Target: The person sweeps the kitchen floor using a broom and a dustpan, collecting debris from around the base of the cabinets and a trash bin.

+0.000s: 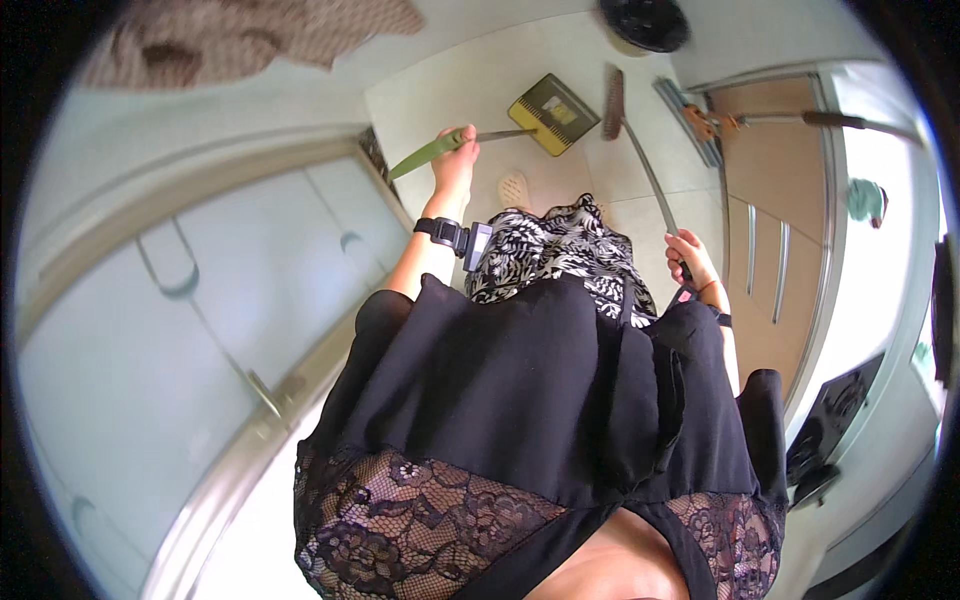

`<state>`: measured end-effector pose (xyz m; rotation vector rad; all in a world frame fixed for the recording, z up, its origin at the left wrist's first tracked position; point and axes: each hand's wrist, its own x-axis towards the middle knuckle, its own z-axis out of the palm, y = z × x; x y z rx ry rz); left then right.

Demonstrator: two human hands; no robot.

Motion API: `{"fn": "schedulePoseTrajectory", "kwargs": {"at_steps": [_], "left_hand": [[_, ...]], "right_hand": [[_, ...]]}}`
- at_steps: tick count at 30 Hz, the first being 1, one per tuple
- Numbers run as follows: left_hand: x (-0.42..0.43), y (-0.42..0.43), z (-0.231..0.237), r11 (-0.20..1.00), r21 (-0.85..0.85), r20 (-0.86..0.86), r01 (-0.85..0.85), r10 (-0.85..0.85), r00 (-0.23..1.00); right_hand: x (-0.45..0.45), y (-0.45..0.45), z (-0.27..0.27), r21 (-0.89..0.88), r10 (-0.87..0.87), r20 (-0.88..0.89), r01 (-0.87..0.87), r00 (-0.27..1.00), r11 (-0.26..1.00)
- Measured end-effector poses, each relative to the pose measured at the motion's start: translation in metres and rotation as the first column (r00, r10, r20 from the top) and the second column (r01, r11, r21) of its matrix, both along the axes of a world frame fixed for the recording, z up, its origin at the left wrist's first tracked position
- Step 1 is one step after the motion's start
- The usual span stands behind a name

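Note:
Gripped in my left hand [456,161] is the green handle [424,155] of a long-handled dustpan. Its grey and yellow pan [555,112] lies at the far end of the shaft, over the pale tiled floor. My right hand [690,259] is closed around the grey stick of a broom [651,169]. The broom's reddish-brown bristle head [614,105] is at floor level, just right of the pan and apart from it.
A black-lined bin [645,24] stands at the top. On the right, a mop [697,124] is near wooden cabinets [772,161], with a gas hob [840,397] farther down. A frosted-panel door [187,277] is on the left. A brown checked cloth [247,41] hangs upper left.

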<state>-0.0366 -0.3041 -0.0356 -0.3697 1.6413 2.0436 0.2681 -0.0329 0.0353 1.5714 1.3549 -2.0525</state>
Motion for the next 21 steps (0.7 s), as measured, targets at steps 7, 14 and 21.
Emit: {"fn": "schedulePoseTrajectory", "kwargs": {"at_steps": [7, 14, 21], "left_hand": [[-0.018, -0.018, 0.059, 0.989, 0.127, -0.011, -0.07, 0.072, 0.997], [-0.045, -0.024, 0.099, 0.993, 0.118, -0.133, -0.01, 0.026, 0.991], [-0.03, -0.025, 0.086, 0.977, 0.143, -0.065, -0.161, 0.171, 0.983]], "right_hand": [[0.003, 0.009, 0.009, -0.142, 0.079, 0.057, -0.07, 0.995, 0.987], [-0.027, 0.006, -0.023, -0.292, 0.62, 0.049, -0.582, 0.783, 0.759], [-0.091, -0.026, -0.073, -0.349, 0.902, 0.052, -0.839, 0.428, 0.418]]}}
